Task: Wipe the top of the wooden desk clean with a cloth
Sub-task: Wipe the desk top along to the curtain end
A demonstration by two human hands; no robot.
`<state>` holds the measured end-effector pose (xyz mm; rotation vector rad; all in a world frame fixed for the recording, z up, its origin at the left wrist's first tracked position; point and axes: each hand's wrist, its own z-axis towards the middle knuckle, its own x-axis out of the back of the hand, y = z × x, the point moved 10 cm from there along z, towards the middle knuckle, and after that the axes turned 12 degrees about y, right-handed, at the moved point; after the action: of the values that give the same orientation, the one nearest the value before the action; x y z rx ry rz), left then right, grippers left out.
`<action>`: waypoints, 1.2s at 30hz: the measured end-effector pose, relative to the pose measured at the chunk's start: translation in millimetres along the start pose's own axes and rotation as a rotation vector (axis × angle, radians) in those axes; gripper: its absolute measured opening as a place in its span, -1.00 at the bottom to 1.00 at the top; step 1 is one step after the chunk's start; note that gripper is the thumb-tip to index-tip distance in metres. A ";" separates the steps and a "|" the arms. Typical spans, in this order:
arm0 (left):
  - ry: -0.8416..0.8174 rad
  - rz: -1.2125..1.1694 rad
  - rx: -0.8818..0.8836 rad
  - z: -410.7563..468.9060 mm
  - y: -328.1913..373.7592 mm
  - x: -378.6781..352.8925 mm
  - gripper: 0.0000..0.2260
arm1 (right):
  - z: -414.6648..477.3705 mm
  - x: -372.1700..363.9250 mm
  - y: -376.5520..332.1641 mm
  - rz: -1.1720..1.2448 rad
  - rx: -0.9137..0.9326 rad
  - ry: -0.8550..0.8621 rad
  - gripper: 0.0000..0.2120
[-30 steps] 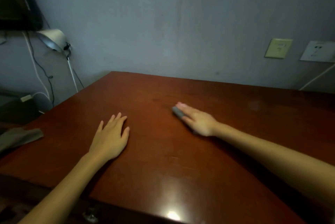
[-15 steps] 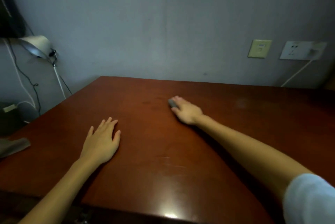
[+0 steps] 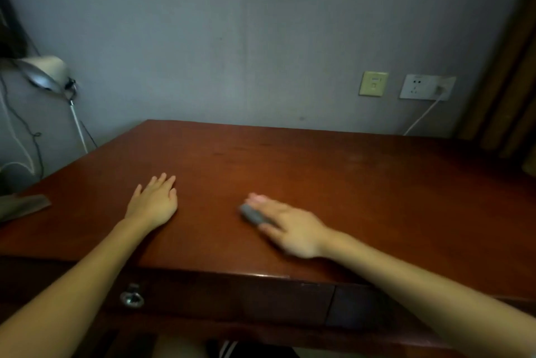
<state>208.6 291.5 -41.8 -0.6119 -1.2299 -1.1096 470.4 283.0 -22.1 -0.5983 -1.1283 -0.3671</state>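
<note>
Cloth under flat right hand; left hand flat on desk.

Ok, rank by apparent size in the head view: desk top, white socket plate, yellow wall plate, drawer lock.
Largest first: desk top, white socket plate, yellow wall plate, drawer lock; last two close; lock is nearer the camera.
</note>
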 end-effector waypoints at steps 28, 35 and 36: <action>0.067 -0.118 -0.025 -20.7 -51.4 42.0 -0.55 | 83.6 56.3 32.5 0.217 -0.176 0.330 -0.62; 0.125 -0.069 0.015 -45.5 -103.4 59.5 -0.54 | 130.8 -34.5 25.9 -0.092 -0.232 0.086 -0.51; 0.138 -0.054 0.030 -47.7 -112.9 62.5 -0.54 | 133.1 -48.5 -13.6 -0.042 -0.139 0.059 -0.51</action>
<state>123.5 186.3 -16.8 -0.4733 -1.1475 -1.1571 346.5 353.1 -23.5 -0.6816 -1.0657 -0.4996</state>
